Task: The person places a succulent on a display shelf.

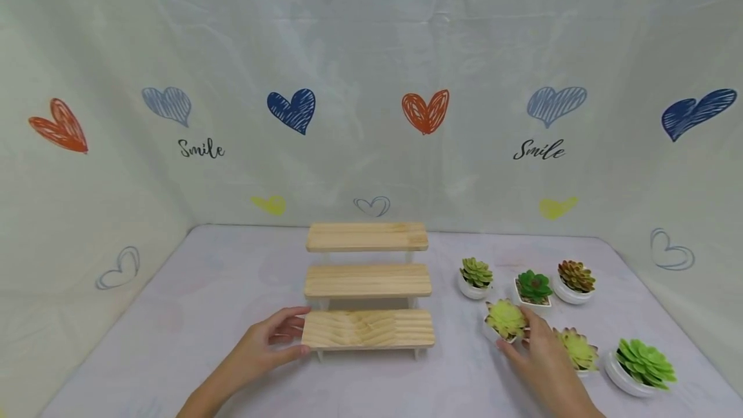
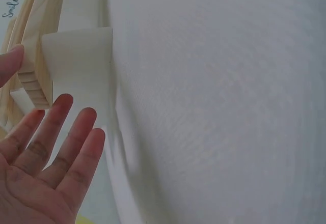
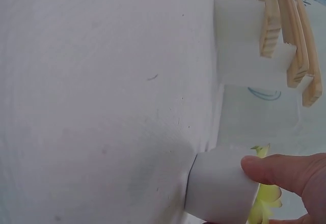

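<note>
A wooden three-tier display stand point(image 1: 368, 329) with white supports stands in the middle of the table. My left hand point(image 1: 269, 344) is at the left end of its lowest board; the thumb touches the board's edge and the other fingers point(image 2: 76, 147) reach out loosely beside it. To the right of the stand, my right hand point(image 1: 536, 347) grips a yellow-green potted succulent point(image 1: 505, 320) by its white pot point(image 3: 221, 186), the thumb pressed on the pot's side. The pot's base is at the tabletop; whether it touches cannot be told. The right hand's other fingers are mostly hidden.
Around the right hand stand several more succulents in white pots: a pale green one point(image 1: 476, 274), a dark green one point(image 1: 533, 287), a reddish-brown one point(image 1: 574, 278), a yellow-green one with pink tips point(image 1: 577, 350) and a bright green one point(image 1: 641, 366). A heart-printed white sheet point(image 1: 360, 37) encloses the table.
</note>
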A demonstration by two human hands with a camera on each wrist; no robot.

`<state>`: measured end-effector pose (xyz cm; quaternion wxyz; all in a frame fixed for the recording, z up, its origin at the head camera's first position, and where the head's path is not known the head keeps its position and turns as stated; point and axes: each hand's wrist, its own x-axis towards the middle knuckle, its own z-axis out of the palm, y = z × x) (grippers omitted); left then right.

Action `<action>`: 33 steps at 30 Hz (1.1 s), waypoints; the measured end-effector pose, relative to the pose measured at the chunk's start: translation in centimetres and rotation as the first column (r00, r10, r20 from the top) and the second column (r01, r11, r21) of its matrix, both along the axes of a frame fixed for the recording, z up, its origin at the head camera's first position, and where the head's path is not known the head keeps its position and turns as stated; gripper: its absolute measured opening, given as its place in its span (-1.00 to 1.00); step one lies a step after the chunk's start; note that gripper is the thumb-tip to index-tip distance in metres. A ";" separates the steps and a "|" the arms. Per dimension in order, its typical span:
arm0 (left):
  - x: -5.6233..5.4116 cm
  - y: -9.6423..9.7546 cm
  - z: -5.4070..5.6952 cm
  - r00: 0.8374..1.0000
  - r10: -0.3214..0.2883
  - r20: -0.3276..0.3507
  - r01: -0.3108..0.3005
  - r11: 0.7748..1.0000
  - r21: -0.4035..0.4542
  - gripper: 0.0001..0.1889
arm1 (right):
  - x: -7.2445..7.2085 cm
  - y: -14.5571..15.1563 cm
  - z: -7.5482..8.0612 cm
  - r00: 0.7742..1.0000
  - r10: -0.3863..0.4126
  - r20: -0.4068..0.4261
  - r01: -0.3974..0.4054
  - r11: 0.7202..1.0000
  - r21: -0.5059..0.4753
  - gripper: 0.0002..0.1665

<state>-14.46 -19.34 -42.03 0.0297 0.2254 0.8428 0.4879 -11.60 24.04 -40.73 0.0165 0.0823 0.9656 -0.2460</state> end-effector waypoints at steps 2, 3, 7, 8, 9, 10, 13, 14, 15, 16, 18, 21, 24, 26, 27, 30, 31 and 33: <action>0.0 0.0 0.0 1.000 0.003 0.008 -0.003 1.000 0.003 -0.44 | -0.1 -0.1 0.0 1.000 -0.006 0.003 0.006 1.000 -0.006 -0.06; 0.0 0.0 -0.1 1.000 0.000 0.008 0.000 1.000 0.004 -0.44 | -0.1 -0.1 -0.1 1.000 -0.010 0.004 0.010 1.000 -0.009 -0.06; 0.0 0.1 0.0 0.999 -0.001 0.043 0.001 1.000 0.007 -0.43 | 0.0 -0.1 -0.1 1.000 -0.021 -0.008 0.021 0.999 -0.027 -0.06; 0.0 0.1 0.0 0.999 -0.006 0.043 0.006 1.000 0.010 -0.43 | 0.0 -0.1 -0.1 1.000 -0.023 -0.011 0.022 0.999 -0.031 -0.06; 0.1 0.1 0.1 0.999 -0.013 0.046 0.012 1.000 0.016 -0.43 | 0.0 0.0 -0.1 1.000 -0.024 -0.013 0.023 0.999 -0.036 -0.06; 0.1 0.1 0.1 0.998 -0.015 0.054 0.014 1.000 0.022 -0.43 | 0.0 0.0 -0.1 1.000 -0.024 -0.016 0.023 0.999 -0.041 -0.07; 0.1 0.1 0.2 0.997 -0.030 0.071 0.027 0.999 0.039 -0.42 | 0.0 0.0 -0.2 0.999 -0.024 -0.026 0.023 0.998 -0.050 -0.07; 0.1 0.1 0.3 0.997 -0.036 0.073 0.033 0.998 0.044 -0.42 | 0.0 0.1 -0.2 0.999 -0.023 -0.030 0.022 0.998 -0.053 -0.08; 0.1 0.1 0.3 0.996 -0.037 0.083 0.033 0.998 0.050 -0.42 | 0.0 0.1 -0.3 0.999 -0.024 -0.031 0.022 0.998 -0.055 -0.08; 0.1 0.1 0.4 0.995 -0.038 0.089 0.033 0.998 0.051 -0.41 | 0.0 0.1 -0.3 0.999 -0.025 -0.032 0.023 0.998 -0.058 -0.08; 0.2 0.2 0.5 0.994 -0.040 0.097 0.035 0.998 0.056 -0.41 | 0.0 0.1 -0.3 0.999 -0.026 -0.037 0.023 0.998 -0.063 -0.08; 0.2 0.2 0.6 0.994 -0.048 0.099 0.042 0.997 0.060 -0.42 | 0.0 0.0 -0.4 0.999 -0.027 -0.041 0.024 0.997 -0.071 -0.08; 0.2 0.2 0.5 0.993 -0.056 0.106 0.049 0.996 0.069 -0.42 | 0.1 0.0 -0.4 0.998 -0.029 -0.048 0.025 0.996 -0.087 -0.08; 0.1 0.2 0.5 0.992 -0.065 0.112 0.056 0.995 0.080 -0.42 | 0.1 0.0 -0.4 0.998 -0.030 -0.049 0.025 0.995 -0.101 -0.09; 0.1 0.2 0.5 0.991 -0.068 0.114 0.059 0.995 0.085 -0.42 | 0.1 -0.1 -0.4 0.998 -0.031 -0.049 0.025 0.993 -0.111 -0.09; 0.1 0.1 0.4 0.990 -0.077 0.120 0.065 0.993 0.095 -0.42 | 0.1 -0.2 -0.3 0.998 -0.031 -0.052 0.024 0.989 -0.143 -0.09; 0.1 0.1 0.4 0.990 -0.079 0.119 0.067 0.993 0.096 -0.42 | 0.1 -0.2 -0.2 0.998 -0.031 -0.057 0.022 0.988 -0.153 -0.09; 0.2 0.1 0.4 0.990 -0.081 0.118 0.069 0.993 0.099 -0.42 | 0.1 -0.3 -0.1 0.997 -0.032 -0.067 0.020 0.985 -0.172 -0.08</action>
